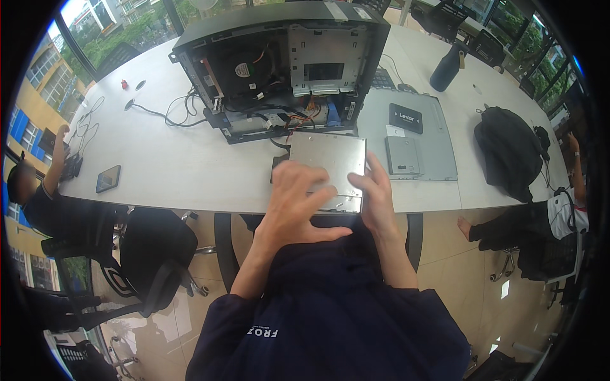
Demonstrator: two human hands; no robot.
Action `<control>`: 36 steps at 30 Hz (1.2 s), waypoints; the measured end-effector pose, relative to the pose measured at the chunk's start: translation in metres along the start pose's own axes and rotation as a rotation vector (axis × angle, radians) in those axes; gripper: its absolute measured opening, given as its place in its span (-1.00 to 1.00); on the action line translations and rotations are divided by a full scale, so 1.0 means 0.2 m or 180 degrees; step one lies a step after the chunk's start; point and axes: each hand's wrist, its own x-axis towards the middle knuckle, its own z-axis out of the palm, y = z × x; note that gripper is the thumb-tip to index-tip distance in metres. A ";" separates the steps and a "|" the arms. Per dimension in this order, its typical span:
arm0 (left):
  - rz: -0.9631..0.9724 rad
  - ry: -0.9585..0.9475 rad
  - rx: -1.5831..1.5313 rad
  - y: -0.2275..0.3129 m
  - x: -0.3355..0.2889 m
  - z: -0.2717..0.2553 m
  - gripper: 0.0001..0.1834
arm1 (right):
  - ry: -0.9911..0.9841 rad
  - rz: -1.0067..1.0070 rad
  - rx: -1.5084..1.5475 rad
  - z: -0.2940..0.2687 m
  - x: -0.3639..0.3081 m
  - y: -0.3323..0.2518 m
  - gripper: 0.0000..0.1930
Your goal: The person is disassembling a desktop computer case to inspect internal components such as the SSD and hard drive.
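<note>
A flat silver metal box [327,155], resembling an optical drive, lies at the table's front edge before the computer tower. My right hand [380,200] grips its right side, the thumb over the top face and the fingers along the edge. Above its left part is my left hand [289,203], slightly blurred, with thumb and fingers apart and nothing between them. It covers some of the box; whether its fingertips touch the metal I cannot tell. Just behind stands the black computer tower [279,19] with its side open, showing a fan [244,70], cables and a metal bracket [324,60].
Right of the tower, a grey side panel [438,149] bears a black solid-state drive [405,119] and a grey drive caddy [403,155]. A dark bottle [448,66] and black backpack [508,152] stand farther right. A phone [108,179] lies left. People sit at both sides.
</note>
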 end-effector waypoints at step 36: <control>-0.1993 0.0487 -0.2214 -0.28 -0.13 0.19 -0.64 | 0.0327 -0.0383 -0.1054 -0.13 0.10 -0.03 -0.67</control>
